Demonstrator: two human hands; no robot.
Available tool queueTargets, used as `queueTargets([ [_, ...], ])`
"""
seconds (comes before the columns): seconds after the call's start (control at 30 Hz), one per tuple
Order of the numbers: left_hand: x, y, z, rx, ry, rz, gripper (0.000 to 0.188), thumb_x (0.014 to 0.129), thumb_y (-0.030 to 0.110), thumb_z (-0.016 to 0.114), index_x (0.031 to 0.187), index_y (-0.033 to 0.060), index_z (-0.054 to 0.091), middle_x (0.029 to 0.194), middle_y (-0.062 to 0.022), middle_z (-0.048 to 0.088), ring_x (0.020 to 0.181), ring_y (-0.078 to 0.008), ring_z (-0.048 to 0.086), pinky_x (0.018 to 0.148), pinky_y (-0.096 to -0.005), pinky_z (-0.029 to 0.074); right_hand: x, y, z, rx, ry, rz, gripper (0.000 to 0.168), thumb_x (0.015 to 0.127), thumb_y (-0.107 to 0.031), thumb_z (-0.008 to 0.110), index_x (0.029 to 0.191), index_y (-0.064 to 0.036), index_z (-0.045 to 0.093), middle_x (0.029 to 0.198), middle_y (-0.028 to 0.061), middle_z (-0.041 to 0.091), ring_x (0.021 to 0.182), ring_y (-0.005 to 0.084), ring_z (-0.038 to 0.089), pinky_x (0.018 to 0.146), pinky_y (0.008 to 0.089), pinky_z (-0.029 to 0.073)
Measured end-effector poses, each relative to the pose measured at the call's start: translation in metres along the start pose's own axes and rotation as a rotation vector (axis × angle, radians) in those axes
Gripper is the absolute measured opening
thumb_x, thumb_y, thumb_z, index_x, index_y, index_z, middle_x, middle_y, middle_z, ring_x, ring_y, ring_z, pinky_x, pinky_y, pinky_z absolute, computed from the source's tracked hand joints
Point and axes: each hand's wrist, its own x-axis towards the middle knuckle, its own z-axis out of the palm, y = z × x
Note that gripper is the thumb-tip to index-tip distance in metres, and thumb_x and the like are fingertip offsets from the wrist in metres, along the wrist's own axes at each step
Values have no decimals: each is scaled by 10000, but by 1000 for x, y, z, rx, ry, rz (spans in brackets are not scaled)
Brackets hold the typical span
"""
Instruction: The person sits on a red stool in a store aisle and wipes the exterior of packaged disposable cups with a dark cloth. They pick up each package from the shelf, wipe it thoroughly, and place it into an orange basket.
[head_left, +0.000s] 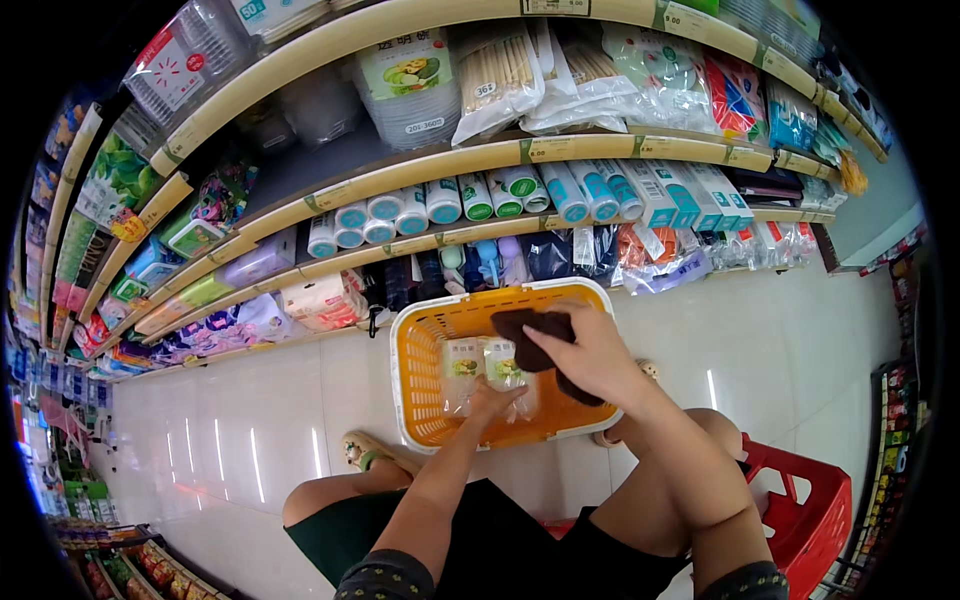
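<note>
A yellow plastic shopping basket (415, 373) with a white rim stands on the floor before me. Inside it, towards the left and middle, lie two packs of clear plastic bowls (463, 365) with pictured labels. My left hand (493, 399) reaches into the basket with its fingers spread and touches the packs; whether it grips one is hard to tell. My right hand (581, 349), over the basket's right part, holds a dark brown, soft-looking item (530, 351) with rounded lobes, whose kind is unclear. Part of it hangs below the hand.
Shop shelves (420, 176) curve across the front, with packed bowls, bagged wooden sticks (501, 79), rolls (444, 201) and boxes (651, 196). A red plastic stool or chair (814, 510) is at my right. My knees and clog-shod feet flank the basket. More shelving stands at both sides.
</note>
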Motion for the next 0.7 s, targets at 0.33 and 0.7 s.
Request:
queueTargets([
  [0.33,43,-22,45,222,53,-58,1229,601,720,693,1396,-92,224,1323,-315,434,1225,-385,471,1031,-371,388,27,-4,-3,319,-148,161,380,875,-319,597,1067,7,637,902,184,670,828,275,646,741,343,481],
  [0.7,32,38,-54,97,216,500,538,804,464,622,1137,42,625,979,-200,676,952,-375,639,839,-401,489,46,-13,19,726,-223,262,487,938,-391,551,1182,31,561,1038,81,643,878,131,603,778,268,478],
])
